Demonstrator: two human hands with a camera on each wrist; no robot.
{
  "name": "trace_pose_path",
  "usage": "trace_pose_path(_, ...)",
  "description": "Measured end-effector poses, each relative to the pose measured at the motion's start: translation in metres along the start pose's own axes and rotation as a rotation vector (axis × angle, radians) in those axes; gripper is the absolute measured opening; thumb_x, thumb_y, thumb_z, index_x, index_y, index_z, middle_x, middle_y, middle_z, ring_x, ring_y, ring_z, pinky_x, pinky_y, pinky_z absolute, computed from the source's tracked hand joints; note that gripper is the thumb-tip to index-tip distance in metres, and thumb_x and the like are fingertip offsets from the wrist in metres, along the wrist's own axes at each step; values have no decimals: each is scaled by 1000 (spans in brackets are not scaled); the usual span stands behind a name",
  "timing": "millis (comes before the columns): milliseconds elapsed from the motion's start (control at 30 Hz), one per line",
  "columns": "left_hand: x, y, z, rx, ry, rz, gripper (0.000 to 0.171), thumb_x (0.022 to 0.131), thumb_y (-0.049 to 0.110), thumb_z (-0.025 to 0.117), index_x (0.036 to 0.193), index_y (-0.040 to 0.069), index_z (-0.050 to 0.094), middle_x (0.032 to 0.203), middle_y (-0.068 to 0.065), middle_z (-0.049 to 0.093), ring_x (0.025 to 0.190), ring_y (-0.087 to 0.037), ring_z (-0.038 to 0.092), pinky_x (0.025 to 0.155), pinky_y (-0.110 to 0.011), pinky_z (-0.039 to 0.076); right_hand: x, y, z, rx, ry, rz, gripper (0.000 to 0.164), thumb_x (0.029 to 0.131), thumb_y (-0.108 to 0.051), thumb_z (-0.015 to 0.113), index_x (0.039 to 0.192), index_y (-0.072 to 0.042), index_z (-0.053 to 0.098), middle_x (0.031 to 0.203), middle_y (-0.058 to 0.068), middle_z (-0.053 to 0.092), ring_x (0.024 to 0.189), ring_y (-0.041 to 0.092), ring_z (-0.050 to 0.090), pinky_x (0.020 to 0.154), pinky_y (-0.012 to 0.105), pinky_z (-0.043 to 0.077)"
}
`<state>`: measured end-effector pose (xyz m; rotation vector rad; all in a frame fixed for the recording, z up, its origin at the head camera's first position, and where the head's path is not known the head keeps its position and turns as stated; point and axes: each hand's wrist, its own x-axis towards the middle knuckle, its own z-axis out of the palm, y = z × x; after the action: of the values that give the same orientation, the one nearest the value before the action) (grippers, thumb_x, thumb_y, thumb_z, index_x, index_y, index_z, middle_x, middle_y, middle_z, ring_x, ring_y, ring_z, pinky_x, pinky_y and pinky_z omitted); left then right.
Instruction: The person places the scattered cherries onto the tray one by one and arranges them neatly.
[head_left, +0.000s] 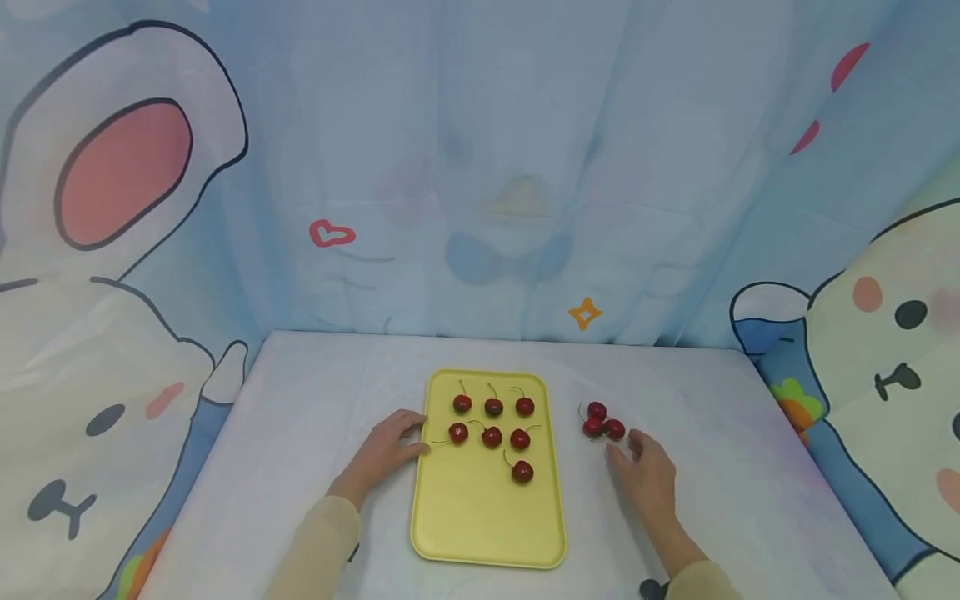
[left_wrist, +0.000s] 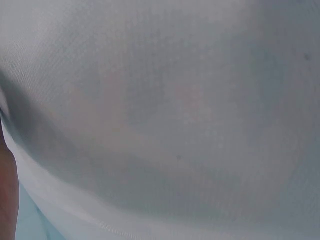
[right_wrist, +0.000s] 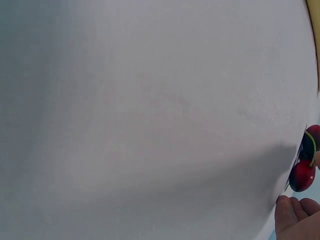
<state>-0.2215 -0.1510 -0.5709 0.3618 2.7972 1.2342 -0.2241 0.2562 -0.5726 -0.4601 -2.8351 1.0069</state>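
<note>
My left hand (head_left: 384, 452) is at the left edge of a yellow tray (head_left: 480, 525), thumb and fingertips touching its rim. In the left wrist view only a sliver of that hand (left_wrist: 8, 192) shows. On the tray lie several dark red cherries with stems, two rows of three and a single cherry (head_left: 522, 472) below them at the right. Right of the tray, three loose cherries (head_left: 593, 427) cluster together on the table. My right hand (head_left: 648, 479) is just beside them, thumb and fingers apart with nothing between them; the right wrist view shows its fingertips close to a cherry (right_wrist: 302, 176).
A white cloth (head_left: 360, 367) covers the table. Behind it hangs a light blue curtain (head_left: 510, 108) printed with cartoon animals, which also runs down both sides. A dark object (head_left: 651, 589) sits at the right wrist by the sleeve.
</note>
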Motion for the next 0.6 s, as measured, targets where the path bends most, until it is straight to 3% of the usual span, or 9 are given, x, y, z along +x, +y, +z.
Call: trace_pose_path(600, 2, -5, 3, 1, -4, -12, 48, 87, 28, 74, 129, 9, 60, 127, -3, 59, 119, -20, 56, 106, -38, 46, 14, -4, 8, 18, 30, -48, 52, 96, -18, 62, 138, 6, 45, 134, 28, 51, 123, 42, 52, 101, 51, 48)
